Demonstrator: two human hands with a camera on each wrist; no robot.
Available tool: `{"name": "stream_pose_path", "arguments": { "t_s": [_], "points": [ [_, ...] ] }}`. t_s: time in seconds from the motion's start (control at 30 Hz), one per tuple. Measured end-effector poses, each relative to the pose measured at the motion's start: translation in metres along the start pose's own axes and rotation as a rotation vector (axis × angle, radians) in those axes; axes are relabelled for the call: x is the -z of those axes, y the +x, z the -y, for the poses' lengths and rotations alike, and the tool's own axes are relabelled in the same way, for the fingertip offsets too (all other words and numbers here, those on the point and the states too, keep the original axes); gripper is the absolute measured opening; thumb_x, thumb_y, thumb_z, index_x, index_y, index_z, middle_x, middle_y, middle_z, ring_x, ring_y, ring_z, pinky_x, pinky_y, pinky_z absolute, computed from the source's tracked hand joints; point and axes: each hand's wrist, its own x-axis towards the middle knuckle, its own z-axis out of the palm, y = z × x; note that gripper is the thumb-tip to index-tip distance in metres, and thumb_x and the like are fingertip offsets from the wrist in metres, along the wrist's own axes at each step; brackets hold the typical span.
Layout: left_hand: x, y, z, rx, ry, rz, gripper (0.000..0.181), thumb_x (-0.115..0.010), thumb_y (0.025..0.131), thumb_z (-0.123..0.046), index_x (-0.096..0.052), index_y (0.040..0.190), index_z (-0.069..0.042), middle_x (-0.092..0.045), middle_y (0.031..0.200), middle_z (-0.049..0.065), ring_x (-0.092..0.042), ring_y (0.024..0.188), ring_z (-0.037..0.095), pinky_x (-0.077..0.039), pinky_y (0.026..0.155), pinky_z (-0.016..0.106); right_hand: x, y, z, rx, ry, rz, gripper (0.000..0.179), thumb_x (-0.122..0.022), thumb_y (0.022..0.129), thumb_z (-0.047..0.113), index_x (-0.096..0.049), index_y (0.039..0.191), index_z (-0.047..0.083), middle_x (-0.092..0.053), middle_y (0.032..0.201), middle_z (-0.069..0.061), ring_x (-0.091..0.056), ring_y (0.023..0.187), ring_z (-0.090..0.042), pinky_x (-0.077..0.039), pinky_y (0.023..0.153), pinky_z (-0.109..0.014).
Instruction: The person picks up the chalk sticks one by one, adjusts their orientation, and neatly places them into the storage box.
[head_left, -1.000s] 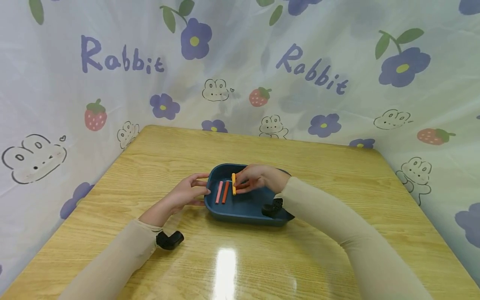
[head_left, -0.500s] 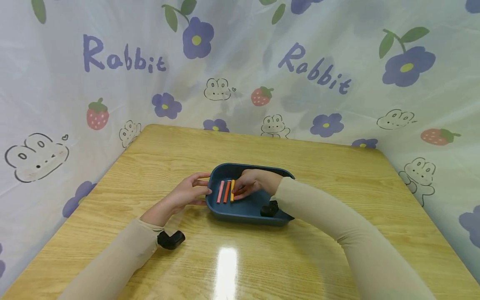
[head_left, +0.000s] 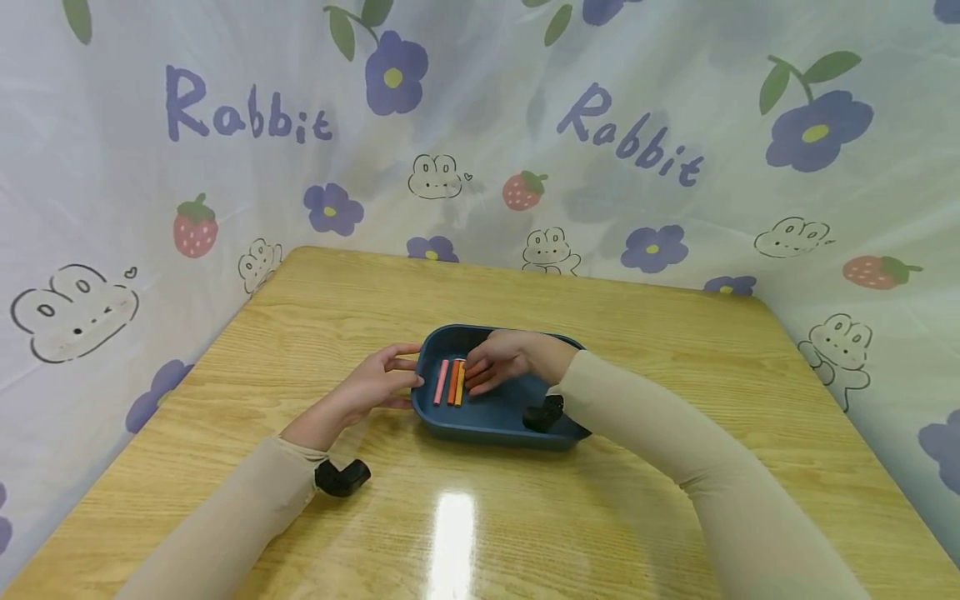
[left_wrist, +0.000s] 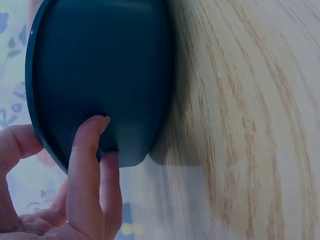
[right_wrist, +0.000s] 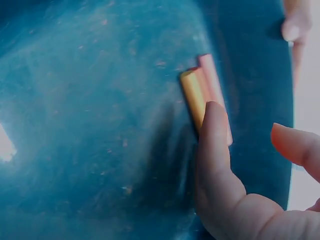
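Observation:
Inside the dark blue tray (head_left: 487,417), a pink stick (head_left: 441,383), a red stick (head_left: 452,385) and a yellow stick (head_left: 460,389) lie side by side near the left end. They look like chalk or crayons. My right hand (head_left: 502,360) hovers over the tray just right of the yellow stick, fingers loosely bent and holding nothing. In the right wrist view a finger partly covers the yellow stick (right_wrist: 192,95). My left hand (head_left: 372,382) touches the tray's left end with spread fingers; the left wrist view shows fingertips against its outer wall (left_wrist: 100,65).
The tray stands on a wooden table (head_left: 360,517). A patterned cloth (head_left: 480,100) hangs behind the table and along its sides. Black wrist cameras sit at the left sleeve (head_left: 342,477) and the right sleeve (head_left: 543,413).
My right hand set the yellow stick down, slid it left against the red one, and let go, drawing slightly back to the right. The left hand stayed at the tray's end.

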Motion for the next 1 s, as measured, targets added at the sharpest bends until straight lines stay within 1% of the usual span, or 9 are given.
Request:
{"name": "stream_pose_path", "arguments": {
  "t_s": [0.1, 0.2, 0.27, 0.33, 0.5, 0.6, 0.73, 0.8, 1.0],
  "points": [
    [0.000, 0.001, 0.001, -0.003, -0.006, 0.005, 0.059, -0.056, 0.091, -0.003, -0.029, 0.144, -0.005, -0.039, 0.133, 0.026, -0.059, 0.099, 0.029, -0.054, 0.078, 0.044, 0.003, -0.006, 0.000, 0.038, 0.038, 0.020, 0.030, -0.048, 0.093, -0.003, -0.045, 0.121, -0.011, -0.047, 0.119, -0.023, -0.052, 0.100, -0.032, -0.048, 0.090, -0.043],
    [0.000, 0.001, 0.001, -0.005, -0.014, 0.008, 0.059, -0.055, 0.091, -0.003, -0.029, 0.144, -0.004, -0.038, 0.133, 0.027, -0.059, 0.101, 0.031, -0.054, 0.078, 0.044, 0.006, -0.013, 0.000, 0.076, 0.069, 0.052, 0.040, -0.045, 0.094, -0.002, -0.036, 0.132, -0.008, -0.040, 0.128, -0.022, -0.046, 0.110, -0.033, -0.045, 0.094, -0.044],
    [0.000, 0.002, 0.001, -0.009, -0.016, 0.011, 0.059, -0.055, 0.091, -0.003, -0.029, 0.144, -0.004, -0.038, 0.134, 0.027, -0.058, 0.102, 0.032, -0.053, 0.078, 0.045, 0.007, -0.018, 0.000, 0.098, 0.075, 0.067, 0.046, -0.044, 0.095, -0.003, -0.030, 0.139, -0.005, -0.037, 0.131, -0.022, -0.044, 0.113, -0.034, -0.044, 0.095, -0.044],
    [-0.001, 0.002, 0.001, -0.011, -0.016, 0.012, 0.059, -0.055, 0.091, -0.003, -0.029, 0.144, -0.004, -0.037, 0.134, 0.027, -0.058, 0.102, 0.033, -0.054, 0.078, 0.045, 0.009, -0.024, -0.001, 0.117, 0.068, 0.076, 0.050, -0.043, 0.095, -0.003, -0.025, 0.142, -0.004, -0.036, 0.132, -0.023, -0.045, 0.112, -0.033, -0.044, 0.095, -0.043],
    [0.000, 0.001, 0.001, -0.015, -0.016, 0.018, 0.060, -0.055, 0.091, -0.003, -0.027, 0.144, -0.004, -0.036, 0.135, 0.028, -0.056, 0.105, 0.035, -0.053, 0.078, 0.045, 0.011, -0.039, -0.003, 0.160, 0.046, 0.088, 0.052, -0.042, 0.095, -0.002, -0.023, 0.143, -0.004, -0.035, 0.136, -0.027, -0.050, 0.103, -0.031, -0.046, 0.093, -0.042],
    [0.000, 0.001, 0.001, -0.016, -0.016, 0.020, 0.061, -0.055, 0.091, -0.003, -0.027, 0.145, -0.003, -0.035, 0.135, 0.028, -0.056, 0.105, 0.036, -0.053, 0.078, 0.045, 0.012, -0.049, -0.004, 0.187, 0.033, 0.107, 0.052, -0.041, 0.096, -0.002, -0.020, 0.144, -0.004, -0.032, 0.138, -0.028, -0.049, 0.106, -0.032, -0.046, 0.093, -0.041],
    [0.001, 0.000, 0.001, -0.019, -0.011, 0.019, 0.062, -0.056, 0.091, -0.003, -0.026, 0.145, -0.003, -0.035, 0.135, 0.028, -0.058, 0.101, 0.031, -0.054, 0.078, 0.043, 0.014, -0.060, -0.008, 0.230, 0.009, 0.127, 0.052, -0.040, 0.096, -0.001, -0.019, 0.144, -0.005, -0.029, 0.140, -0.030, -0.047, 0.113, -0.035, -0.045, 0.094, -0.042],
    [0.000, -0.001, 0.000, -0.021, -0.010, 0.022, 0.062, -0.056, 0.091, -0.004, -0.026, 0.145, -0.003, -0.035, 0.135, 0.028, -0.059, 0.100, 0.029, -0.054, 0.077, 0.042, 0.016, -0.066, -0.011, 0.249, -0.003, 0.125, 0.051, -0.041, 0.096, -0.002, -0.021, 0.143, -0.005, -0.032, 0.138, -0.030, -0.049, 0.112, -0.035, -0.046, 0.093, -0.042],
    [-0.002, -0.002, -0.002, -0.030, -0.011, 0.036, 0.063, -0.056, 0.090, -0.005, -0.025, 0.145, -0.002, -0.035, 0.135, 0.029, -0.059, 0.100, 0.029, -0.054, 0.077, 0.042, 0.021, -0.079, -0.024, 0.277, -0.018, 0.107, 0.051, -0.045, 0.095, -0.002, -0.025, 0.142, -0.006, -0.038, 0.133, -0.029, -0.057, 0.097, -0.026, -0.047, 0.092, -0.042]
  ]
}}
